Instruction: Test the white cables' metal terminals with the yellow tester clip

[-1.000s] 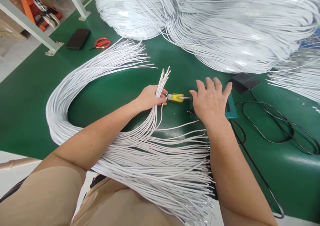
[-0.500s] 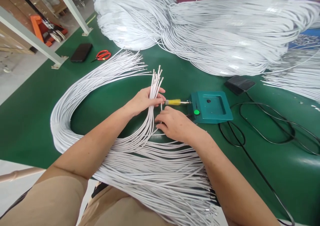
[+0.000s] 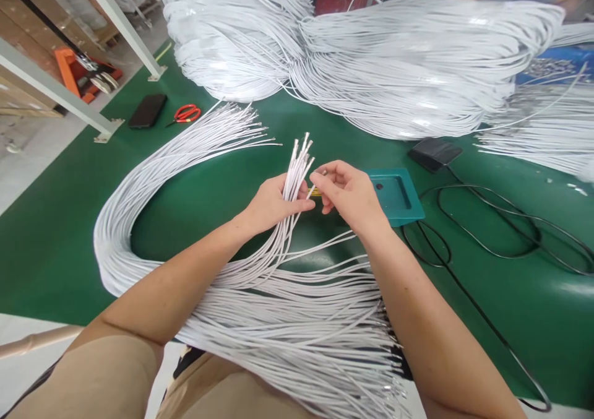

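Observation:
My left hand (image 3: 273,205) is closed around a bunch of white cables (image 3: 297,174), whose metal-tipped ends point up. Beside it on the right, my right hand (image 3: 348,193) pinches a single white cable (image 3: 311,187) near its upper end. The yellow handle (image 3: 315,192) of a tool shows between the hands, mostly hidden by my right hand. Behind that hand lies a teal device (image 3: 398,195), its left part covered. More white cables (image 3: 288,307) spread across the table's near edge, and a curved bundle (image 3: 120,215) runs around on the left.
Large white cable coils (image 3: 408,66) fill the back of the green table (image 3: 55,239). Red scissors (image 3: 187,113) and a dark flat object (image 3: 147,111) lie back left. A black pedal-like object (image 3: 434,153) and black cord (image 3: 477,304) are on the right. A person's arm shows at the top right.
My right hand has moved up and right, now pinching a cable's upper end and covering part of the teal device. My left hand still holds the bunch. The view has shifted slightly.

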A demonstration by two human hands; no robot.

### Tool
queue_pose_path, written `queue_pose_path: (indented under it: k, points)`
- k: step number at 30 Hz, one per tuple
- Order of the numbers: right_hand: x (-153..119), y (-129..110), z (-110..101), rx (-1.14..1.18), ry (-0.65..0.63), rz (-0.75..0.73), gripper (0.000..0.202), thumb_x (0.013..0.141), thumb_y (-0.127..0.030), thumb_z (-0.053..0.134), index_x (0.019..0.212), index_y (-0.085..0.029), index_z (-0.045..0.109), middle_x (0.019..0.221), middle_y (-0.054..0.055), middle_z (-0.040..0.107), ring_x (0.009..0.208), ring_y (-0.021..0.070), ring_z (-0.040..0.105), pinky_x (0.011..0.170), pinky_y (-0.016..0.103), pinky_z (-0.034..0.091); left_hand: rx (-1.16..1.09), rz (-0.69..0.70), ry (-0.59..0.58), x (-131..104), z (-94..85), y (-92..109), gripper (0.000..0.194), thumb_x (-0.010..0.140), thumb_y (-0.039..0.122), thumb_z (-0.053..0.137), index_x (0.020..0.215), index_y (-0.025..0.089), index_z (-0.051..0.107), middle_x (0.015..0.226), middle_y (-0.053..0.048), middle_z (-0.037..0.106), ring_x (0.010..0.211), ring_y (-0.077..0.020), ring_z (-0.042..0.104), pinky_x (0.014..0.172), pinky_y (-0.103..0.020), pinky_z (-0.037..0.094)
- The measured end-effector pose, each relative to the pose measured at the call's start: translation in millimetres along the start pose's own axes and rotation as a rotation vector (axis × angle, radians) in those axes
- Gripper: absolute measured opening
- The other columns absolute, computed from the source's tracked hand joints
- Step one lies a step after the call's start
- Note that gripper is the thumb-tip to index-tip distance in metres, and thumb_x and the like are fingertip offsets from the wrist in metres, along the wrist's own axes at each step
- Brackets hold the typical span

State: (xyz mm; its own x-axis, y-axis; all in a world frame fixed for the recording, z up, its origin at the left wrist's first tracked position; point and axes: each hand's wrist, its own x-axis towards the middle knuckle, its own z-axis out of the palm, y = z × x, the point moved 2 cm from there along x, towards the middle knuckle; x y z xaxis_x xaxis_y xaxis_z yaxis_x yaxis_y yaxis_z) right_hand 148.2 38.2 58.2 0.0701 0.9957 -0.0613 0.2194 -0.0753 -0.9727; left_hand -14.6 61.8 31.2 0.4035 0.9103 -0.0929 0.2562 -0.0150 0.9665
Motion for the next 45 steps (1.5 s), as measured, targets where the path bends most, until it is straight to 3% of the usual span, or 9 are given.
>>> queue_pose_path:
  k: [4, 9, 18, 22, 27, 30, 38, 42, 45]
  points:
    - [0, 5, 3, 0.216, -0.003, -0.001, 0.022, 0.072, -0.033, 0.075, 0.068, -0.016, 0.063, 0.053, -0.004, 0.056, 0.044, 0.0063, 0.046, 0.045, 0.022, 0.042, -0.082, -0.014, 0.008, -3, 4.1, 1, 0.036, 0.065, 0.039, 0.081, 0.073, 0.016, 0.054, 0.070, 0.003, 0.058, 0.063, -0.0086, 0.052, 0.066, -0.025, 0.042]
    - [0, 9, 7, 0.313, -0.109, 0.038, 0.018, 0.074, -0.032, 0.073, 0.078, -0.015, 0.074, 0.062, 0.000, 0.063, 0.052, 0.0072, 0.048, 0.053, 0.024, 0.044, -0.235, 0.040, 0.097, -2, 3.2, 1, 0.037, 0.068, 0.039, 0.080, 0.073, 0.016, 0.052, 0.068, 0.003, 0.056, 0.066, -0.0093, 0.054, 0.069, -0.025, 0.044]
    - [3, 16, 12, 0.638, -0.249, 0.179, 0.013, 0.073, -0.023, 0.072, 0.079, -0.011, 0.075, 0.060, -0.002, 0.052, 0.052, 0.0050, 0.038, 0.049, 0.022, 0.032, -0.269, 0.067, 0.107, 1, 6.3, -3, 0.031, 0.072, 0.029, 0.076, 0.076, 0.016, 0.048, 0.067, 0.004, 0.057, 0.067, -0.0102, 0.063, 0.062, -0.022, 0.046]
    - [4, 18, 10, 0.639, -0.249, 0.226, 0.011, 0.074, -0.020, 0.067, 0.073, -0.011, 0.072, 0.054, -0.006, 0.039, 0.046, 0.0042, 0.025, 0.045, 0.023, 0.026, -0.289, 0.089, 0.057, 1, 8.3, -3, 0.028, 0.076, 0.022, 0.071, 0.074, 0.017, 0.044, 0.069, 0.004, 0.059, 0.065, -0.0096, 0.065, 0.059, -0.020, 0.045]
    - [3, 17, 10, 0.646, -0.267, 0.243, 0.032, 0.080, -0.045, 0.064, 0.077, -0.015, 0.071, 0.052, -0.007, 0.033, 0.045, 0.0065, 0.028, 0.046, 0.024, 0.030, -0.271, 0.101, -0.008, 0, 10.3, -3, 0.027, 0.078, 0.019, 0.067, 0.074, 0.018, 0.040, 0.070, 0.003, 0.062, 0.065, -0.0097, 0.065, 0.060, -0.021, 0.046]
    - [1, 17, 11, 0.589, -0.270, 0.227, 0.032, 0.078, -0.045, 0.070, 0.068, -0.015, 0.066, 0.052, -0.008, 0.030, 0.047, 0.0064, 0.031, 0.048, 0.023, 0.029, -0.230, 0.091, 0.002, -1, 10.2, -3, 0.029, 0.076, 0.017, 0.069, 0.075, 0.018, 0.040, 0.066, 0.005, 0.059, 0.064, -0.0098, 0.065, 0.060, -0.021, 0.047]
    - [3, 17, 9, 0.622, -0.347, 0.240, 0.027, 0.076, -0.040, 0.075, 0.074, -0.015, 0.066, 0.060, -0.005, 0.044, 0.053, 0.0066, 0.037, 0.051, 0.023, 0.034, -0.324, 0.053, 0.003, 0, 7.9, -3, 0.028, 0.077, 0.018, 0.069, 0.074, 0.017, 0.041, 0.070, 0.002, 0.063, 0.067, -0.0103, 0.067, 0.063, -0.022, 0.051]
    - [2, 16, 9, 0.564, -0.243, 0.198, 0.031, 0.075, -0.044, 0.074, 0.080, -0.014, 0.070, 0.067, 0.000, 0.056, 0.058, 0.0084, 0.047, 0.055, 0.024, 0.040, -0.327, 0.093, 0.026, 1, 7.0, -5, 0.024, 0.078, 0.022, 0.071, 0.080, 0.016, 0.047, 0.071, 0.003, 0.062, 0.068, -0.0101, 0.066, 0.063, -0.022, 0.051]
    - [1, 14, 9, 0.457, -0.159, 0.155, 0.028, 0.073, -0.041, 0.075, 0.080, -0.014, 0.071, 0.065, -0.001, 0.057, 0.058, 0.0089, 0.048, 0.061, 0.026, 0.044, -0.342, 0.099, 0.021, 1, 7.0, -4, 0.032, 0.077, 0.024, 0.072, 0.103, 0.018, 0.055, 0.078, 0.002, 0.063, 0.068, -0.0096, 0.065, 0.063, -0.021, 0.050]
